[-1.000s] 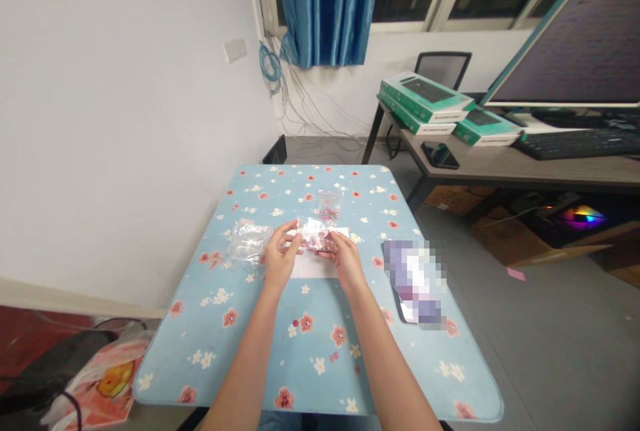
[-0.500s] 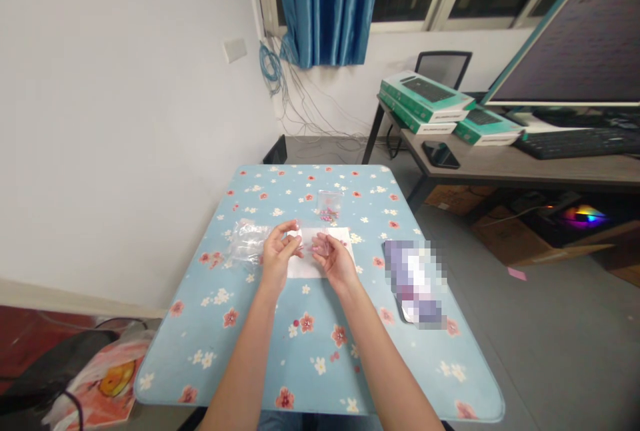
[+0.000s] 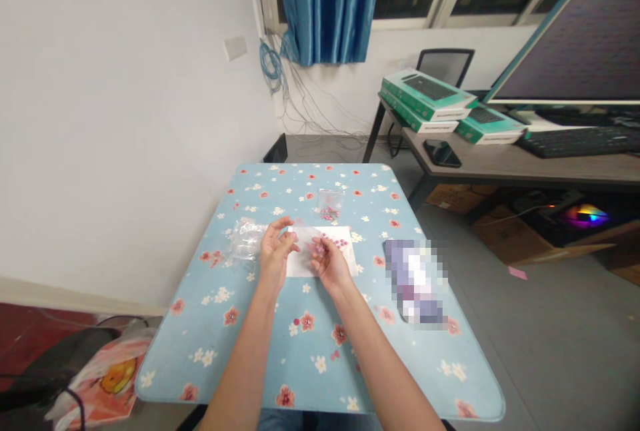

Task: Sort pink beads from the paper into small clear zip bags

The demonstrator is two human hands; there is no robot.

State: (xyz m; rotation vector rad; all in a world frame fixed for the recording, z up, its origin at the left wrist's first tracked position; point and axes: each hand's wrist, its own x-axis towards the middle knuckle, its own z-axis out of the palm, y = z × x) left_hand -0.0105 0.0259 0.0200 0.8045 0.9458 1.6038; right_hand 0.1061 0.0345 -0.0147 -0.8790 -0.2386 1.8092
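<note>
Above a white sheet (image 3: pixel 300 266) on the flowered table, my left hand (image 3: pixel 277 249) has its fingers bent, with thumb and forefinger near a clear, thin piece of plastic. My right hand (image 3: pixel 331 264) closes its fingers on a small clear bag (image 3: pixel 320 249) with pinkish beads showing in it. Several pink beads (image 3: pixel 341 243) lie on the sheet just beyond my right hand. Farther back lies another clear bag (image 3: pixel 331 204) with pink beads at its bottom. Crumpled clear plastic (image 3: pixel 245 239) rests left of my left hand.
The blue flowered table (image 3: pixel 260 364) has a blurred-out flat item (image 3: pixel 415 281) at its right. One reddish bead (image 3: pixel 297 322) lies near the front. A desk (image 3: pixel 490 164) at the right holds green boxes (image 3: pixel 430 94), a phone (image 3: pixel 442 153) and a keyboard.
My hands have moved slightly; the right one is turned more inward and its fingers are more closed. More pink beads now show on the sheet beside it.
</note>
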